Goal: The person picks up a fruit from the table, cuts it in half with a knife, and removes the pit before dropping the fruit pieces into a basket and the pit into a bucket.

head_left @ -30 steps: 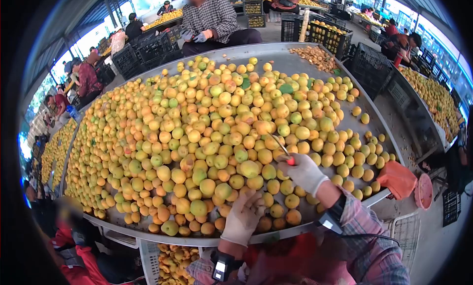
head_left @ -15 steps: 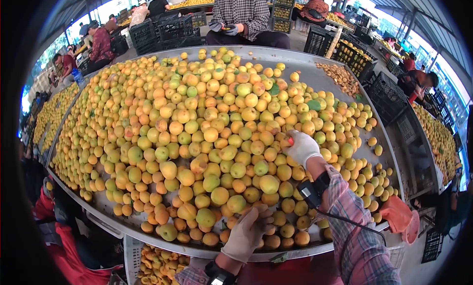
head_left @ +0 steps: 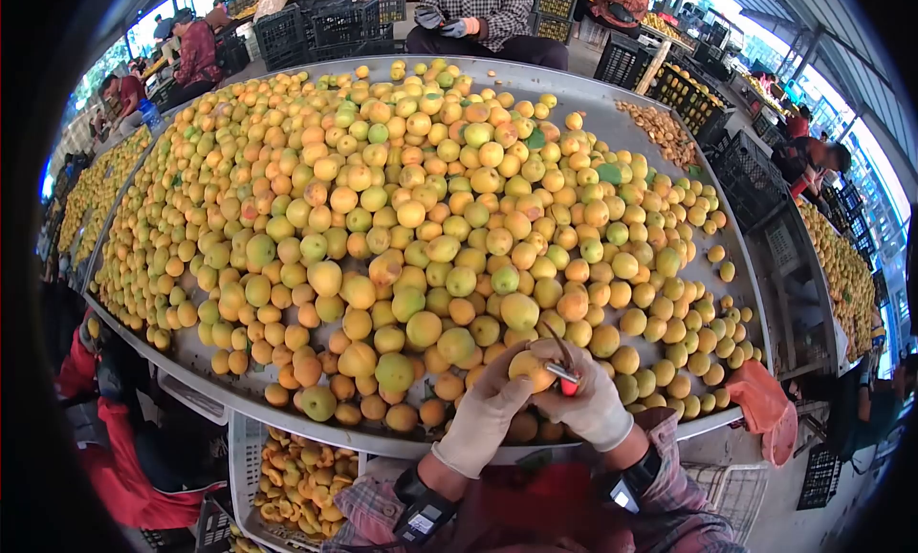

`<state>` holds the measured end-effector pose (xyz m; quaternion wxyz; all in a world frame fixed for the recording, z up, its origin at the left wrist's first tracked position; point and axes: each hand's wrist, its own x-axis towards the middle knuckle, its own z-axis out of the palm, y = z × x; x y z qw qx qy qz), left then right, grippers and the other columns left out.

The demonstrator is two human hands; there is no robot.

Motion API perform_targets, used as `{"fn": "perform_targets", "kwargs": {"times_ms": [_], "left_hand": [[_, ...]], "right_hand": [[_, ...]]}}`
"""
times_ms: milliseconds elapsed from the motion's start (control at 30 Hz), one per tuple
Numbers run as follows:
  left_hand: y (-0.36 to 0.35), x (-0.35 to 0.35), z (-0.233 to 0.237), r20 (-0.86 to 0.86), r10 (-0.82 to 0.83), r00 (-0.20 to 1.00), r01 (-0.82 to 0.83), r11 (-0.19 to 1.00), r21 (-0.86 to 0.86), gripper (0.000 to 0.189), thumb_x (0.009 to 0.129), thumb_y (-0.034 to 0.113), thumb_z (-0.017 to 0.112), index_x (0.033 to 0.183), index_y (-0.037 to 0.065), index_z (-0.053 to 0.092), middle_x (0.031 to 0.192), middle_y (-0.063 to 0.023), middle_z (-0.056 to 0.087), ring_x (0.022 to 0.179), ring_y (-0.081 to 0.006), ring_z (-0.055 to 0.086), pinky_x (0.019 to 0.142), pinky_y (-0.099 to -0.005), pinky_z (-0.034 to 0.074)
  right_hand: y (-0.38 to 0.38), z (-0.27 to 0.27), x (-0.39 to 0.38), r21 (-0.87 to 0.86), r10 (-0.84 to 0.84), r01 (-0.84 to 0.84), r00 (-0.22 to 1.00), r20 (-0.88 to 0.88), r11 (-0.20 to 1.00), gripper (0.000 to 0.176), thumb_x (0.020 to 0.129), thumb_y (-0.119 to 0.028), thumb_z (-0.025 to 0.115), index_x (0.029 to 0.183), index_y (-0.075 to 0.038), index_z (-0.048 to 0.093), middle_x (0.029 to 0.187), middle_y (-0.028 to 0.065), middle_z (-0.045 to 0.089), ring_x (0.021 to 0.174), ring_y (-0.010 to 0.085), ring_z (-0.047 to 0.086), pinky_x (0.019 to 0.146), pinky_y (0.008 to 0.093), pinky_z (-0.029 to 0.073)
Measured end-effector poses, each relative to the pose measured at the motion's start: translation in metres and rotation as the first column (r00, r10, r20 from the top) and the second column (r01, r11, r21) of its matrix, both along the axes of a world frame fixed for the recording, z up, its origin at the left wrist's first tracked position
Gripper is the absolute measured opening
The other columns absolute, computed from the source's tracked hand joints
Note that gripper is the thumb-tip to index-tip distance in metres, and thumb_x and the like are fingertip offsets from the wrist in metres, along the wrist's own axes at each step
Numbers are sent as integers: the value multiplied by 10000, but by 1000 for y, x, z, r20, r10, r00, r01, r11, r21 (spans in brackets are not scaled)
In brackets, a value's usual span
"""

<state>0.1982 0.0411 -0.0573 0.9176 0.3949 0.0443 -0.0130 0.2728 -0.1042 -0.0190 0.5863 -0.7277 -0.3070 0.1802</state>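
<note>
Close to the near edge of the metal table, my two gloved hands meet. My left hand is closed around a yellow-orange apricot. A small knife with a red handle is gripped in my right hand, its metal part against or very near the fruit. Fingers of the right hand also press around the far side of the apricot. Just beyond both hands lies a wide heap of apricots, yellow to orange with some greenish ones.
A light crate of split apricots stands below the near rim. Apricot stones lie at the table's far right. An orange cloth or bag hangs at the right corner. Across the table sits a person in gloves.
My right hand has drawn back from the heap to meet my left hand at the near edge. An apricot is now held between them. The view has shifted slightly.
</note>
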Motion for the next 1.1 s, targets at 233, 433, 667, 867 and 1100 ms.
{"fn": "perform_targets", "kwargs": {"times_ms": [233, 433, 667, 867, 1100], "left_hand": [[-22, -41, 42, 433, 88, 897, -438, 314, 842, 691, 719, 182, 817, 1305, 27, 485, 1153, -141, 608, 1037, -292, 598, 854, -393, 511], [-45, -96, 69, 363, 58, 930, -356, 391, 849, 751, 659, 212, 843, 1298, 36, 491, 1170, -181, 590, 1029, -367, 582, 888, -430, 492], [-63, -149, 69, 152, 127, 980, -181, 885, 429, 565, 790, 93, 702, 1313, -14, 517, 1212, -131, 577, 1075, -210, 572, 937, -318, 465], [-73, -164, 85, 244, -189, 951, -48, 689, 723, 741, 776, 151, 776, 1392, -8, 398, 1289, -137, 516, 1120, -218, 549, 982, -323, 443], [-84, -175, 85, 169, -131, 977, -17, 740, 673, 792, 750, 188, 832, 1388, 13, 397, 1223, -91, 560, 1091, -163, 551, 943, -297, 465]], "right_hand": [[-33, 28, -73, 212, -69, 271, 753, -655, 939, 575, 876, -97, 620, 1403, -37, 398, 998, 37, 614, 615, 78, 546, 530, 204, 442], [-57, 49, -127, 478, 178, 378, 606, -775, 793, 538, 909, -164, 609, 1393, -59, 401, 1053, 69, 602, 715, 127, 580, 529, 225, 449], [-92, 34, -173, 669, 422, 353, 564, -710, 654, 528, 935, -269, 587, 1381, -52, 407, 1165, 124, 600, 730, 150, 618, 483, 230, 420], [-112, 35, -196, 603, 335, 233, 655, -677, 763, 469, 957, -334, 565, 1294, -23, 469, 915, 116, 653, 601, 142, 592, 449, 216, 415], [-118, 57, -215, 346, -13, 249, 827, -562, 905, 370, 1005, -294, 456, 1243, -13, 487, 686, 56, 585, 468, 120, 515, 439, 211, 404]]}}
